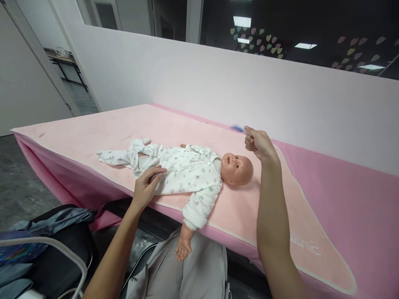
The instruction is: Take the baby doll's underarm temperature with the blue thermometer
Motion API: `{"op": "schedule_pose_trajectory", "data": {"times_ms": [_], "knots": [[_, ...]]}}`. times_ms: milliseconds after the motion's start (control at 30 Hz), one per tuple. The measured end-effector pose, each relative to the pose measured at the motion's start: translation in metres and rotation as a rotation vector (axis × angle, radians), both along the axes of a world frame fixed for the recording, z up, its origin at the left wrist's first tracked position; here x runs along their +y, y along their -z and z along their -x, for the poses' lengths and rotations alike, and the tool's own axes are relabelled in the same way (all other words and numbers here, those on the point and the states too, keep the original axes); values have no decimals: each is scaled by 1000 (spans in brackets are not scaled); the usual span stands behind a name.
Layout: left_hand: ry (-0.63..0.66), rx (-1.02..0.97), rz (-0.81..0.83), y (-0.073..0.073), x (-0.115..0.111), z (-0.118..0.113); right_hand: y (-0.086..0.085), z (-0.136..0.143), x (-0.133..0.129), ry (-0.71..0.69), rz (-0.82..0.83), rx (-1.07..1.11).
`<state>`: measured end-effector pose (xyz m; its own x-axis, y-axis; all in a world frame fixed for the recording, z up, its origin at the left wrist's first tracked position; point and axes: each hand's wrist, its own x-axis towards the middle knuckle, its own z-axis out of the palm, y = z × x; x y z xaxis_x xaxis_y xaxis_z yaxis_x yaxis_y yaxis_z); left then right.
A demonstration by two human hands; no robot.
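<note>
Right fingers [250,143] clamp a blurred blue thing [237,128], two o'clock from the doll [238,168]; at eight, a cut-off chair [73,245]. Left fingers [157,170] touch clothes [183,168]; grip unclear.

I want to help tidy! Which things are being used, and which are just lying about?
In use:
dressed doll, under the left hand
blurry blue thing in the right hand
pale pink mat beneath the doll

Probably lying about:
cloth on the black chair
shiny blue bundle near it

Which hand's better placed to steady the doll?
Likely the left hand: its fingers are at the doll, while the right hand is raised, holding a blurred blue thing.
</note>
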<state>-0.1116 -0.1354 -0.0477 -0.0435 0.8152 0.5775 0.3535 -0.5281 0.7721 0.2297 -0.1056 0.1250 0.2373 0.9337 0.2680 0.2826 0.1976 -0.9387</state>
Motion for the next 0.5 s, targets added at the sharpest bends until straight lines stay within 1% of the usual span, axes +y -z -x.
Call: {"op": "schedule_pose_trajectory", "data": {"times_ms": [100, 233, 300, 333, 400, 433, 500], "knots": [[-4, 1, 0, 0, 0, 0, -1, 1, -1, 47, 4, -21], [-9, -1, -5, 1, 0, 0, 1, 0, 1, 77, 22, -43], [-12, 1, -9, 2, 0, 1, -1, 1, -1, 67, 8, -51], [-11, 3, -9, 2, 0, 1, -4, 2, -4, 38, 8, -47], [-9, 7, -6, 2, 1, 2, -12, 9, -16, -6, -16, -64], [-7, 11, -3, 2, 1, 2, -18, 14, -25, 13, -60, -105], [-3, 27, -5, 2, 2, 3, -30, 26, -49, 103, -183, -254]]}}
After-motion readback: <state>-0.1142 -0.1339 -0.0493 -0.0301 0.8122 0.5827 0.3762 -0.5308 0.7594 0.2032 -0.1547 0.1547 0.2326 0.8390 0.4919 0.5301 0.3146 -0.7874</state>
